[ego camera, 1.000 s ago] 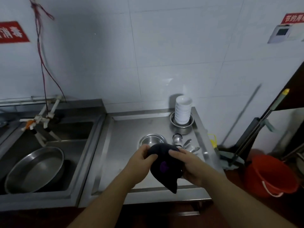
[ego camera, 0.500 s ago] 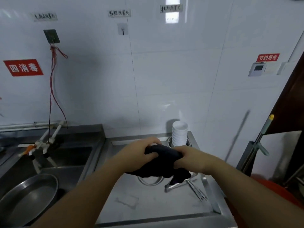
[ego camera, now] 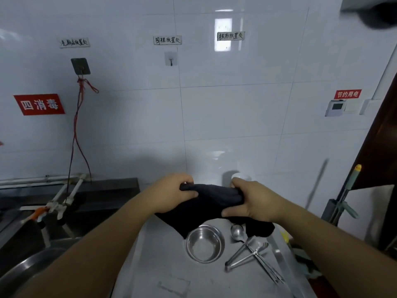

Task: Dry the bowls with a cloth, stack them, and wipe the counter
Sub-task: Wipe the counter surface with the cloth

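Both hands, the left hand (ego camera: 174, 194) and right hand (ego camera: 251, 201), grip the bunched dark cloth (ego camera: 212, 203) above the steel surface (ego camera: 171, 265), apparently readying it, so the next move is probably lifting the steel bowl (ego camera: 204, 244) below for drying.

A working commercial kitchen, by the look of it: white tiled wall (ego camera: 225, 117) with labelled hooks (ego camera: 170, 59), a red hygiene sign (ego camera: 39, 104), stainless steel surface (ego camera: 163, 267), deep steel sink (ego camera: 19, 239) alongside.
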Available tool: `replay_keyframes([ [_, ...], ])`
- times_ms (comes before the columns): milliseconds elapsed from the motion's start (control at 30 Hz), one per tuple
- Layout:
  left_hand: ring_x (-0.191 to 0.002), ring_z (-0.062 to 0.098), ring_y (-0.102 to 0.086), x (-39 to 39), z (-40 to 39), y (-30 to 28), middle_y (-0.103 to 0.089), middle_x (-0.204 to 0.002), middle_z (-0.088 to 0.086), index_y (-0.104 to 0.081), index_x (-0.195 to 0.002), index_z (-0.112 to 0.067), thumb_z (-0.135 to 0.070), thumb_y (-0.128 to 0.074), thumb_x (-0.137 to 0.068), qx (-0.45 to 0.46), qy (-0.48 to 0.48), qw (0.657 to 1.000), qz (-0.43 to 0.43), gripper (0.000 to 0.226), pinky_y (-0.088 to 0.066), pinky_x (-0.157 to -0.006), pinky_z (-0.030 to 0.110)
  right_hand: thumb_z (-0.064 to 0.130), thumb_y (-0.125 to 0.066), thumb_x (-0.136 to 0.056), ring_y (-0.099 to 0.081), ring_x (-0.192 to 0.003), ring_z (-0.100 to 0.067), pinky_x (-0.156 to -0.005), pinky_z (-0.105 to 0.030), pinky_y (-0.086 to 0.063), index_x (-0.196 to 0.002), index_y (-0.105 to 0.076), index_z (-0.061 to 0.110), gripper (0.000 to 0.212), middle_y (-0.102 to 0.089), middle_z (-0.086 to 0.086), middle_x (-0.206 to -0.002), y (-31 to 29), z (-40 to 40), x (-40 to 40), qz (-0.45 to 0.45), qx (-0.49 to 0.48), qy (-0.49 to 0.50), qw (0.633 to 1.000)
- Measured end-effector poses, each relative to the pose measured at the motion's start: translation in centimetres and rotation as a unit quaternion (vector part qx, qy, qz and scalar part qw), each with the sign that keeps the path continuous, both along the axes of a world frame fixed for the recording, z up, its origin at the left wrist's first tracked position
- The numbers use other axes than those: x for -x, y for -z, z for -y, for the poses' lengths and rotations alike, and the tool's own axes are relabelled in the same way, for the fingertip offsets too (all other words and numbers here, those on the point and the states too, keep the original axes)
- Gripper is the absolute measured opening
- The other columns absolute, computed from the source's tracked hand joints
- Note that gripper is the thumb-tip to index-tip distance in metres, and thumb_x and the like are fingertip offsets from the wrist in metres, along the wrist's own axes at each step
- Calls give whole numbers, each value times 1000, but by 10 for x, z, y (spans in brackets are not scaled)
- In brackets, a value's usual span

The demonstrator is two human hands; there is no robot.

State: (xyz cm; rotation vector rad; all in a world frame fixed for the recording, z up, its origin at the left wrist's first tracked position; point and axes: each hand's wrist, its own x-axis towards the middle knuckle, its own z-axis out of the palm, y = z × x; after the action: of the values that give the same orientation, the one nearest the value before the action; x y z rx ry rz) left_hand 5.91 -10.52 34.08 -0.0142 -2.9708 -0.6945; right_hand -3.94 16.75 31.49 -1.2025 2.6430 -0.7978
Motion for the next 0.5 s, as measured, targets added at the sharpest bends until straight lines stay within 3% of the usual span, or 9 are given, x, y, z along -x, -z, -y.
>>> replay_keyframes([
  [100, -74, 5, -64, -2, 15, -9, -69, -83, -14, -66, -85, -38, -47, -81, -87, -15, 6, 999, 39, 18, -44, -64, 25, 100, -54, -66, -59, -68, -8, -63, -30, -48, -81, -46, 44, 59, -62, 7, -74, -4, 1, 8, -63, -21, -15, 998],
  [233, -77, 3, -68, -2, 27, -14, -72, -87, -15, -69, -85, -40, -50, -83, -83, -6, 12, 998, 63, 18, -46, -64, 22, 83, -55, -78, -60, -68, -10, -66, -37, -52, -78, -52, 32, 51, -62, 6, -72, -9, 6, 18, -109, -80, -35, 990],
  [367, -76, 8, -66, 1, 37, -16, -70, -83, -11, -66, -81, -35, -57, -81, -83, 42, 11, 997, 62, 26, -48, -64, 28, 66, -72, -82, -53, -66, -1, -58, -23, -34, -80, -45, 36, 40, -56, 11, -73, -12, 6, 22, -116, -79, -23, 990],
  [500, -69, 10, -63, 0, 48, -13, -67, -78, -7, -66, -78, -29, -63, -79, -82, 60, -3, 996, 61, 36, -45, -60, 28, 55, -79, -83, -54, -69, 2, -58, -18, -32, -90, -51, 34, 36, -57, 13, -75, -13, 3, 23, -100, -57, 4, 993],
])
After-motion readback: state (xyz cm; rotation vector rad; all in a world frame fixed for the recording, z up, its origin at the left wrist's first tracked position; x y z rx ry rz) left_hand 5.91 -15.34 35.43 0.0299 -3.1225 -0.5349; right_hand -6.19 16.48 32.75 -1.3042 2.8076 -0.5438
